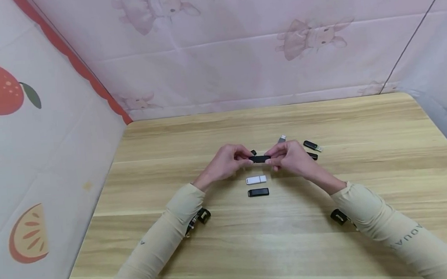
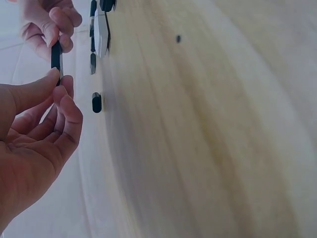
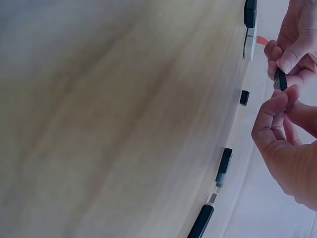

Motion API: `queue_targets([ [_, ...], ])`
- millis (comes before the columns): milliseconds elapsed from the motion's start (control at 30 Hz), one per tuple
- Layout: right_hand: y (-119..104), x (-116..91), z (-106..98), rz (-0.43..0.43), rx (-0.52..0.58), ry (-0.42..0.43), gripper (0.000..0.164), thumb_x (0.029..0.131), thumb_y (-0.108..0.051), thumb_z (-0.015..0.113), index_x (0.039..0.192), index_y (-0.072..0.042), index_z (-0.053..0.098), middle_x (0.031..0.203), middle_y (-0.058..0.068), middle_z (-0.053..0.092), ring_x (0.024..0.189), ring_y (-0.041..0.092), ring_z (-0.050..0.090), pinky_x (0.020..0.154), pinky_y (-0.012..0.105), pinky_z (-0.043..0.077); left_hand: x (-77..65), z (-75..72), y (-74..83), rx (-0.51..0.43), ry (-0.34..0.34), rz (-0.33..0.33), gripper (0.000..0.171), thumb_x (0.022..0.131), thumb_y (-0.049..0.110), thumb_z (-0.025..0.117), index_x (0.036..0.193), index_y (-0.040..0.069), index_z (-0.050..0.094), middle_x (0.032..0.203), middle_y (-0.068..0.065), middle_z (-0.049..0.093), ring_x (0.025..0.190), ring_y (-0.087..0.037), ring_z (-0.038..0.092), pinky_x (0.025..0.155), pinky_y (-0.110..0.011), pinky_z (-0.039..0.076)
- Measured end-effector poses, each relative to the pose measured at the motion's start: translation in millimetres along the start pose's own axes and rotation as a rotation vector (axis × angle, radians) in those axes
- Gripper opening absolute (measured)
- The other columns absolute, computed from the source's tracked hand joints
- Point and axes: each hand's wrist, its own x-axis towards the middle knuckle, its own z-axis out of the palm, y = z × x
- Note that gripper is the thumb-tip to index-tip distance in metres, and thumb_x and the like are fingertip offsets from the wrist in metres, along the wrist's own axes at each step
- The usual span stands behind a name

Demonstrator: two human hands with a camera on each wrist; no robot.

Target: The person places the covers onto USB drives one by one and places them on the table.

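Wood-grain table [image 1: 303, 247] | 2 hands [image 1: 225, 163] [image 1: 293, 158] pinching slim black stick [image 1: 259, 159] by opposite ends | flat white stick [image 1: 256, 180] near

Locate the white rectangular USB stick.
In the head view, the white rectangular USB stick lies slightly right of centre on the wood-grain table, between a black rectangular USB stick on its near side and the left hand and right hand beyond it.

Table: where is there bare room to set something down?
Between the sleeves, in front of the nearest black stick; also between the left hand and left table edge. Crowded: around the white stick and right hand.
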Motion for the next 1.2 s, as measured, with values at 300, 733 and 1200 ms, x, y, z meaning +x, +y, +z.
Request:
queue_targets([
  [300,1.0,-0.1,0.5,0.001,-0.006,0.009,0.028,0.095,-0.005,0.077,0.12,0.006,0.072,0.106,0.028,0.077,0.071,0.018,0.072,0.068,0.023,0.059,1.5,1.1,-0.8,0.002,-0.008,0.005,0.019,0.094,0.006,0.078,0.112,0.002,0.076,0.104,-0.013,0.077,0.09,-0.028,0.071,0.068,-0.018,0.052],
  [733,4.1,0.4,-1.4,0.003,-0.019,-0.013,0.03,0.094,-0.006,0.079,0.12,0.006,0.072,0.104,0.026,0.078,0.072,0.019,0.073,0.068,0.022,0.058,-0.1,3.7,-0.4,0.001,-0.028,-0.006,0.02,0.095,0.006,0.077,0.114,0.002,0.076,0.101,-0.013,0.076,0.09,-0.028,0.071,0.068,-0.02,0.054],
  [1200,1.3,4.4,7.9,-0.03,-0.068,-0.057,0.024,0.094,-0.003,0.077,0.116,0.005,0.072,0.103,0.024,0.078,0.068,0.013,0.07,0.064,0.022,0.059,-9.2,0.3,-2.1,0.048,-0.022,-0.006,0.016,0.094,0.005,0.078,0.11,0.003,0.076,0.099,-0.012,0.078,0.087,-0.024,0.072,0.068,-0.021,0.055],
])
